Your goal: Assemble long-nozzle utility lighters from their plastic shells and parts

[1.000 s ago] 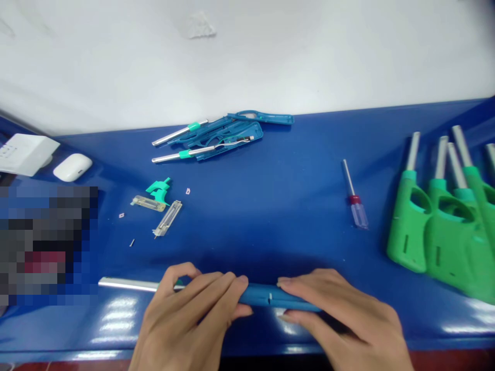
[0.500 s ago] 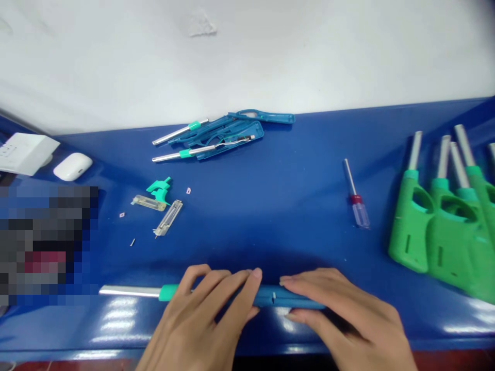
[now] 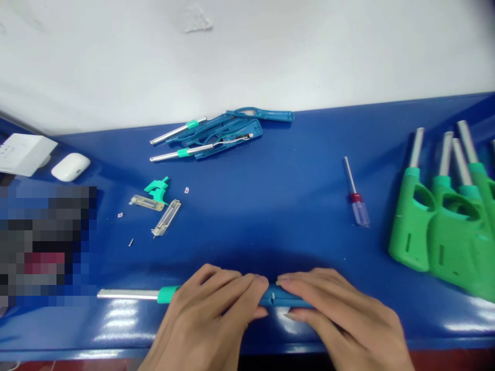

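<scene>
Near the front edge of the table a blue gas lighter lies lengthwise between my two hands. Its metal tube and green collar point left, out from under my left hand. My left hand is closed over the middle of the lighter's body, thumb on the near side, fingers on the far side. My right hand pinches the handle end, with the thumb below and fingers above. A narrow stretch of blue casing with a small pale slot shows between the hands. The rest of the body is hidden by my fingers.
Opened blue lighter halves with metal tubes lie at the back. Green trigger parts, clear fuel tanks and tiny bits sit left. A screwdriver and several green lighters are right. A white earbud case lies far left.
My left hand has shifted slightly right along the lighter, and its fingers have drawn closer together. My right hand keeps nearly the same grip.
</scene>
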